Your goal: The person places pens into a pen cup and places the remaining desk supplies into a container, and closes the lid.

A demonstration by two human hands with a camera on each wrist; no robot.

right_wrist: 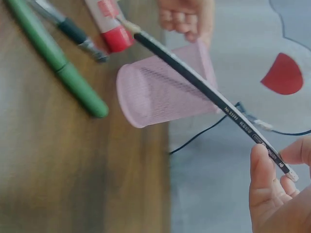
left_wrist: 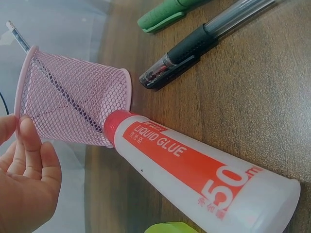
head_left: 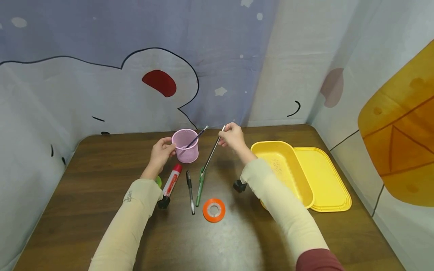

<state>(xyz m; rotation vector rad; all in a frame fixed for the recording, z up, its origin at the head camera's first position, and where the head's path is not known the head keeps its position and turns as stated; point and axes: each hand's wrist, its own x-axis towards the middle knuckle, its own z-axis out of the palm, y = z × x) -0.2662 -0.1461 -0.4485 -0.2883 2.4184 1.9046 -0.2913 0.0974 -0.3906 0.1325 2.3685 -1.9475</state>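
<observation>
My left hand [head_left: 161,154] pinches the rim of a pink mesh pen holder [head_left: 187,155] between thumb and fingers. Inside it one pencil [left_wrist: 63,92] leans, its end sticking out over the rim. With thumb and fingertips my right hand [head_left: 233,137] grips a dark pencil [right_wrist: 209,90] near its eraser end, the sharpened tip slanting down. In the head view that tip overlaps a green pen [head_left: 200,190] on the table. A black pen [head_left: 190,192] lies beside it. Next to the holder's base is a liquid glue bottle [left_wrist: 194,167] with a red cap.
An orange tape roll [head_left: 214,210] lies nearer the front. To the right stands a yellow tray [head_left: 306,190], partly over a yellow lid [head_left: 327,180]. A green round thing [head_left: 158,181] shows beside the left sleeve. A printed curtain [head_left: 217,56] hangs behind the table.
</observation>
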